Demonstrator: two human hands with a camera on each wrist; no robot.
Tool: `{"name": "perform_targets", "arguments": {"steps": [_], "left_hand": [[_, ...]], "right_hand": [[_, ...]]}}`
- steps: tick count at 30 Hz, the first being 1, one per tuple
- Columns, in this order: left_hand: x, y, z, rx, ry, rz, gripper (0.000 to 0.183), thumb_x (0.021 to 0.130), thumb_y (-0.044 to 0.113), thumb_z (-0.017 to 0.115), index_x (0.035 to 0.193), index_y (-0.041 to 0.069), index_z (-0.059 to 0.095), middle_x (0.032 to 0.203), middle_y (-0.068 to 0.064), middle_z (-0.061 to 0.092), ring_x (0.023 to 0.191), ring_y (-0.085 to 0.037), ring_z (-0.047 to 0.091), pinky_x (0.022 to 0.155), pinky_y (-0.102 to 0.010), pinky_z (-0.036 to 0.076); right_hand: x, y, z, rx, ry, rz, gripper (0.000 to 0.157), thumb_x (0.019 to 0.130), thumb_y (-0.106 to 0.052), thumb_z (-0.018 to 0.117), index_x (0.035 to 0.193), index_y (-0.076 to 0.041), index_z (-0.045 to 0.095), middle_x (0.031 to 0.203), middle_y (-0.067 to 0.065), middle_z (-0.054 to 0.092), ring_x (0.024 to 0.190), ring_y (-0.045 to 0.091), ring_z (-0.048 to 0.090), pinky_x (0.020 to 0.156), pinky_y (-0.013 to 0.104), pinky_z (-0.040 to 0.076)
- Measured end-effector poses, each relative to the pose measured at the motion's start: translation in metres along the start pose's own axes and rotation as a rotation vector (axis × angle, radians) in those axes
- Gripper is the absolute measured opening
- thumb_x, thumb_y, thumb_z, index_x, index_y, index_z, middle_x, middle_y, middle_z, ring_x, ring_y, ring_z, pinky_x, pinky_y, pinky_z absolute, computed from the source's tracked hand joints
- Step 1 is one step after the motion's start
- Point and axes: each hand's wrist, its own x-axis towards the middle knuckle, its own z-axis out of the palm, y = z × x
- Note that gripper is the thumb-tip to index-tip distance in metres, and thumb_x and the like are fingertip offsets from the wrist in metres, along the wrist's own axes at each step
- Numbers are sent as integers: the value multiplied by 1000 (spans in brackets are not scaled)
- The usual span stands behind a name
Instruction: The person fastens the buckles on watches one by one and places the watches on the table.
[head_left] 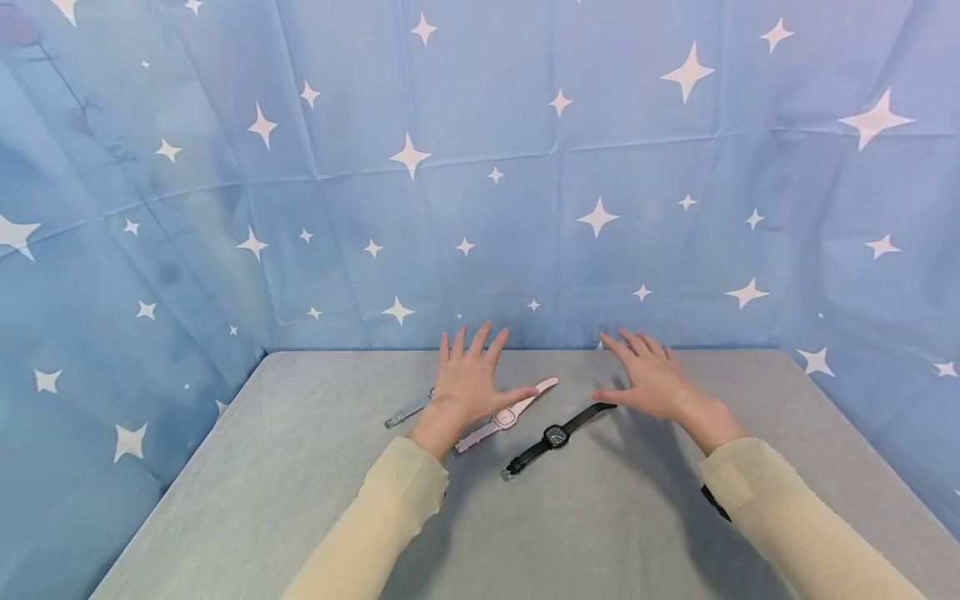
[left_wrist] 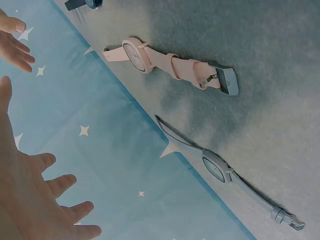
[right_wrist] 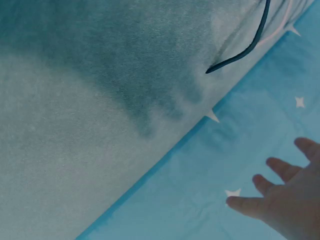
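Note:
Three wristwatches lie on the grey table in a slanted row. The pink watch [head_left: 505, 418] is in the middle, the black watch [head_left: 556, 437] to its right, and the light blue-grey watch [head_left: 406, 413] to its left, partly hidden by my left hand in the head view. My left hand [head_left: 467, 383], fingers spread, hovers above the pink and blue-grey watches and holds nothing. To the right of the black watch's strap tip, my right hand [head_left: 651, 377] is raised with its fingers apart, also holding nothing. The left wrist view shows the pink watch [left_wrist: 135, 55] and blue-grey watch [left_wrist: 215, 167] whole.
The grey table [head_left: 300, 500] ends at the back against a blue cloth [head_left: 510, 208] printed with white stars. This cloth also hangs along the left and right sides. Shadows of both arms fall on the tabletop.

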Motion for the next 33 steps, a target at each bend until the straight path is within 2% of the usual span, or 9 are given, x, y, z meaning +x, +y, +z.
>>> {"name": "perform_targets", "arguments": {"steps": [13, 24, 33], "left_hand": [[-5, -3, -2, 7, -7, 14, 101, 81, 88, 41, 161, 33, 13, 169, 0, 15, 155, -36, 15, 124, -58, 13], [-7, -5, -1, -10, 8, 31, 100, 82, 86, 44, 160, 29, 20, 168, -1, 19, 153, -36, 20, 124, -57, 15], [-9, -4, -1, 9, -4, 28, 98, 82, 85, 45, 160, 30, 19, 167, -1, 20, 153, -34, 21, 124, -54, 18]], "right_hand": [[-1, -2, 1, 11, -25, -8, 99, 86, -56, 70, 159, -8, 22, 161, 30, 19, 143, 59, 19, 112, 74, 19], [-4, 1, 5, 42, -41, -14, 97, 86, -52, 72, 157, -5, 26, 156, 31, 29, 137, 58, 32, 106, 71, 33], [-5, 0, 6, 42, -47, -19, 89, 87, -42, 75, 154, -3, 31, 153, 32, 32, 136, 57, 34, 106, 70, 34]]}}
